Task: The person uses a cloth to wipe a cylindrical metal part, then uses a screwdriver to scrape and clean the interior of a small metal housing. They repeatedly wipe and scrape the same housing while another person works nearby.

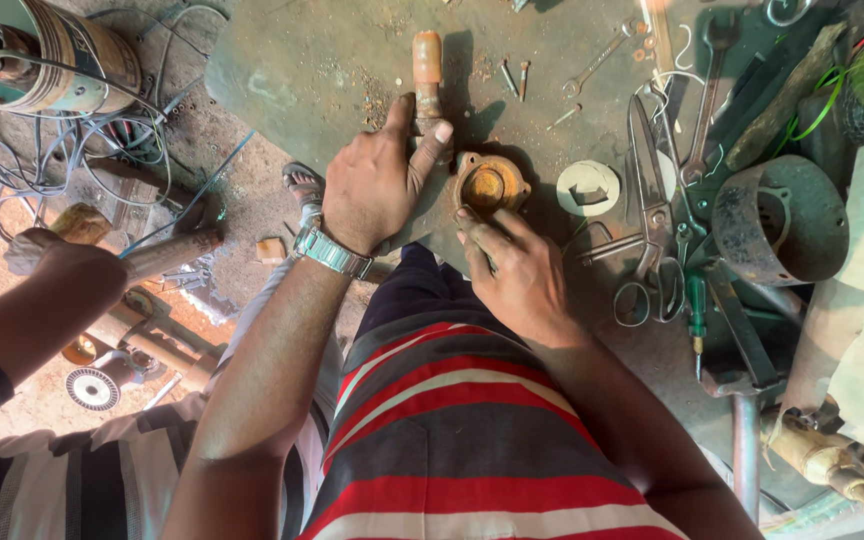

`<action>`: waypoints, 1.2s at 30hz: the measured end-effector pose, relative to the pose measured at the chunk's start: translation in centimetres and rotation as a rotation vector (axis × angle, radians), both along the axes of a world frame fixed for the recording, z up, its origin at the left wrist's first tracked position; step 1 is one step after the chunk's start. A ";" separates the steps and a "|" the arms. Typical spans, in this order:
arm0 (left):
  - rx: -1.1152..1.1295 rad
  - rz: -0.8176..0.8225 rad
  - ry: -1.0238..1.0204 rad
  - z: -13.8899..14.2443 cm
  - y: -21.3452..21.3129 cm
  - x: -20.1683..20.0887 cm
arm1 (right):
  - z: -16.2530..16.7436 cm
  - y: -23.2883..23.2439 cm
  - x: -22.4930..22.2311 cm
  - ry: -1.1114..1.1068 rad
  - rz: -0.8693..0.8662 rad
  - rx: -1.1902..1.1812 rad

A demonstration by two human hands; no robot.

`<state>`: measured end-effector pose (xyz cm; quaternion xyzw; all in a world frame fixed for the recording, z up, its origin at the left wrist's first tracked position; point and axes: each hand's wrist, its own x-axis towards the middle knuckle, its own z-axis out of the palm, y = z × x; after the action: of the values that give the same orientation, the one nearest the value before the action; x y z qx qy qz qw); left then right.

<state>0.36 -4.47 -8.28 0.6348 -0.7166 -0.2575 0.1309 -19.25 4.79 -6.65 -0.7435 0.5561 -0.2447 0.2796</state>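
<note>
My left hand (377, 178), with a metal watch at the wrist, is closed around the lower part of a tool with an orange-brown handle (426, 62) that lies on the dark metal workbench (302, 60). Just right of it sits a rusty round flanged part (490, 184) with a brass-coloured centre. My right hand (512, 262) rests its fingertips on the near edge of that part, steadying it without gripping.
Scissors (647, 200), spanners (704, 90), loose bolts (514, 78), a white round cap (588, 186) and a dark curved housing (780, 218) lie to the right. Another person's arm (47, 290) holds a wooden handle at left, above cables and a pump motor (42, 55).
</note>
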 end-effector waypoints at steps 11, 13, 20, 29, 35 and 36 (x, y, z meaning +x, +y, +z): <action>0.033 0.018 0.028 0.1 -0.1 -0.2 | -0.3 -0.4 0.0 -0.010 0.003 0.015; 0.024 0.022 0.037 0.0 -0.2 -0.2 | -0.2 -0.4 0.1 -0.034 0.015 -0.014; -0.044 0.002 0.056 0.0 0.0 0.0 | -0.1 -0.5 0.3 0.057 0.008 0.026; -0.011 0.024 0.067 0.0 0.0 -0.1 | -0.3 -0.5 0.2 0.029 0.027 -0.054; 0.025 0.035 0.024 -0.3 0.1 -0.3 | -0.7 -1.1 0.6 0.042 -0.008 -0.052; 0.007 0.030 0.026 -0.3 0.0 -0.2 | -0.7 -1.1 0.7 0.038 0.008 -0.093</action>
<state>0.20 -4.49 -8.59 0.6426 -0.7042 -0.2665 0.1418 -18.57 3.69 -7.37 -0.7623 0.5463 -0.2551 0.2352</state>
